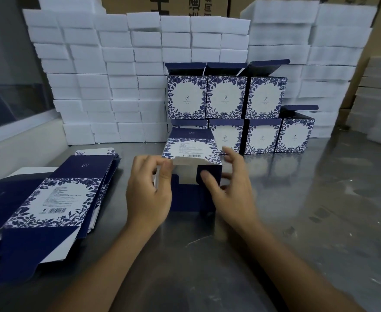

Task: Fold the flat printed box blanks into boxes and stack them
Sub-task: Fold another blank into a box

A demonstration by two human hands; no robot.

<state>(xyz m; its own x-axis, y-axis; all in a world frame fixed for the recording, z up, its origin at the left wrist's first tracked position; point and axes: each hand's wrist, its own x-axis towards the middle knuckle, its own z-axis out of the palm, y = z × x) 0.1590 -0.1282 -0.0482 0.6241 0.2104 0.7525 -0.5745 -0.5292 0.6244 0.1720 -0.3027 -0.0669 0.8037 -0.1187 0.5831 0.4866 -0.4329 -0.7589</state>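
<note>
Navy-and-white half-folded box (192, 154) stands mid-table (297, 199) between my hands. My left hand (150, 190) has its grip pinched on the box's left flap; my right hand (227, 183) presses its right side, fingers spread. Flat blanks (49, 199) lie left, finished boxes (241, 109) stacked far behind.

Table layout, seen from the head camera

Flat blanks (49, 199) lie stacked at the left of the table (297, 210); a half-folded box (192, 167) stands in the middle, folded boxes (241, 109) stacked in two rows behind it, foam blocks (108, 86) piled behind those.
</note>
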